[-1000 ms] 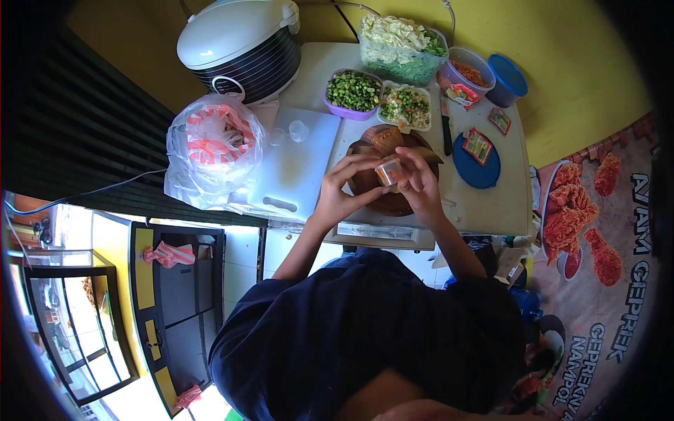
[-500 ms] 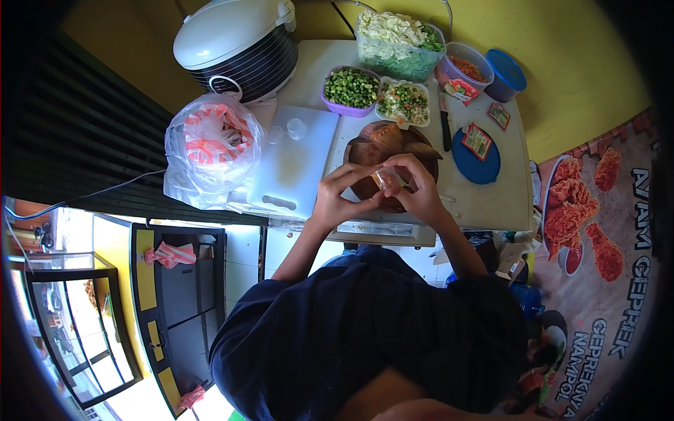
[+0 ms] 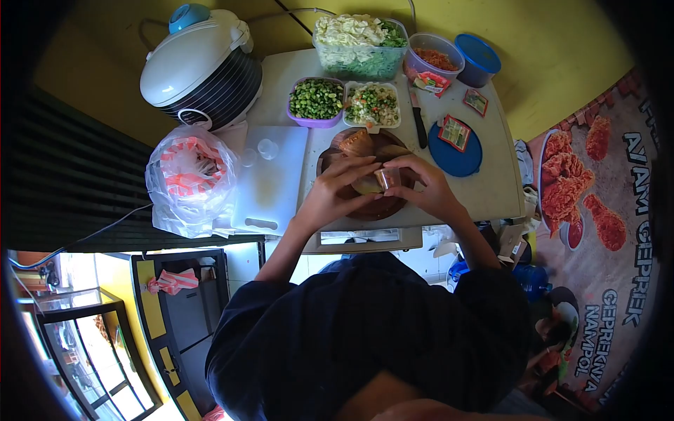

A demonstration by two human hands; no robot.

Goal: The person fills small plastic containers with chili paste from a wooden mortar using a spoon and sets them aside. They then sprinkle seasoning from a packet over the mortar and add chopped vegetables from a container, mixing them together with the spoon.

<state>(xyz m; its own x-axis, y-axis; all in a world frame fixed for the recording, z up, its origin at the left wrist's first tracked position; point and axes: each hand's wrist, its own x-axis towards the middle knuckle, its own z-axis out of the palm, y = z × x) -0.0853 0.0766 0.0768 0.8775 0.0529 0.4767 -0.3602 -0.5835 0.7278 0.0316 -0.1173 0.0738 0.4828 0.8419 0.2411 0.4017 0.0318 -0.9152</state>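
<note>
Both hands' fingertips pinched around small clear plastic cup above round wooden mortar.

Bright daylight is cast evenly over the table; strong fisheye curvature and dark vignetting are seen at the edges, with focus kept sharp.

Both hands and small cup lower now, nearer wooden mortar.
</note>
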